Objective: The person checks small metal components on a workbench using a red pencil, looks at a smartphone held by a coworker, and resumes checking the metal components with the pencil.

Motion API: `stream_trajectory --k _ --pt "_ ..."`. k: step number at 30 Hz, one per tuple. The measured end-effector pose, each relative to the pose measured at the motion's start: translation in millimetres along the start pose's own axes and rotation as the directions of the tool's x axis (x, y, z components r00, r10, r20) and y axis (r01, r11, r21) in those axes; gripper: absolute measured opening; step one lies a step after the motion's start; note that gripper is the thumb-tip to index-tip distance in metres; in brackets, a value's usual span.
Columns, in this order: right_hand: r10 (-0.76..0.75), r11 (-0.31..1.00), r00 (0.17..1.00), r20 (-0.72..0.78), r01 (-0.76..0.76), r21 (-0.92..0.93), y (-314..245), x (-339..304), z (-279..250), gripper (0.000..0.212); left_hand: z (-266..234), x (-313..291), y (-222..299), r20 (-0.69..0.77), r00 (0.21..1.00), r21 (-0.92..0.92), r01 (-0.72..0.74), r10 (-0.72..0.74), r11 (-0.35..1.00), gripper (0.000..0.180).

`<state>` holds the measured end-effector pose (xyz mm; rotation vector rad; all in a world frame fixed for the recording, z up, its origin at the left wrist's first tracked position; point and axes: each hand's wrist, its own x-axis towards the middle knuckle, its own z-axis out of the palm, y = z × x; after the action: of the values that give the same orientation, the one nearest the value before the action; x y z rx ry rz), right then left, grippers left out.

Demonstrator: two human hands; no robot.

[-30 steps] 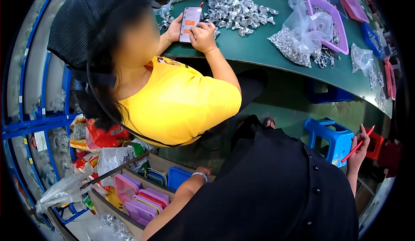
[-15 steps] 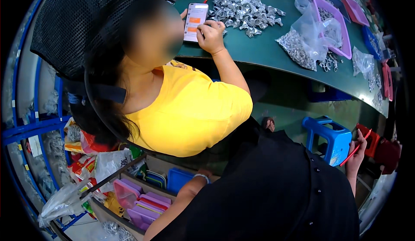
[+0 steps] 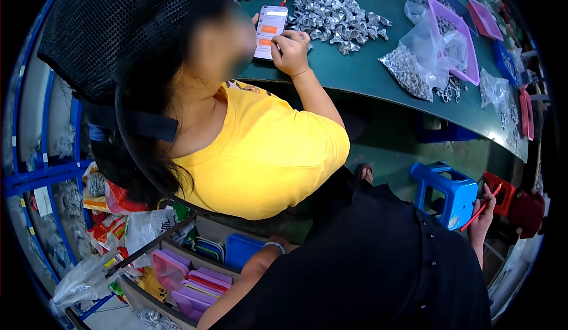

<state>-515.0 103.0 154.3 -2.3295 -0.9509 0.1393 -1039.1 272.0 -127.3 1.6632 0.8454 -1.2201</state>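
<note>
My left hand (image 3: 279, 245), with a pale band at the wrist, reaches down beside a blue tray (image 3: 243, 252) in the box at lower left. Its fingers are mostly hidden, so their grip does not show. Purple and pink trays (image 3: 201, 288) stand on edge near my left forearm. Out at the right, my right hand (image 3: 482, 216) is closed around a slim red pen (image 3: 473, 216), which slants up past the fingers. A blue plastic stool (image 3: 445, 191) is close to this hand.
A seated person in a yellow shirt (image 3: 266, 152) holds a phone (image 3: 270, 31) at the green table (image 3: 349, 72). On the table are a heap of metal parts (image 3: 337, 16), a bag of parts (image 3: 405, 72) and a purple basket (image 3: 471, 63). Blue shelving (image 3: 44, 170) lines the left.
The view has shifted slightly. My right hand and the pen sit a little lower and further left in the picture. My left hand stays by the blue tray.
</note>
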Motion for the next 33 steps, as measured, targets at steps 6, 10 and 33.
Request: stream_trajectory --k 6,10,33 --pt "0.078 0.997 0.997 0.015 -0.079 0.02 -1.2 -3.4 -2.2 0.018 1.3 -2.3 -9.0 -0.082 0.994 -0.002 -0.07 0.07 0.998 0.042" --pt "0.074 0.997 0.997 0.037 -0.074 -0.01 -7.8 -3.9 0.9 0.017 3.9 -0.8 -13.4 -0.117 0.989 -0.008 -0.094 0.092 0.996 0.047" --pt "0.04 0.999 0.999 -0.006 -0.04 -0.027 -1.3 -19.1 -0.5 0.017 -1.0 3.8 -10.1 0.124 0.989 -0.007 0.08 -0.078 0.997 0.045"
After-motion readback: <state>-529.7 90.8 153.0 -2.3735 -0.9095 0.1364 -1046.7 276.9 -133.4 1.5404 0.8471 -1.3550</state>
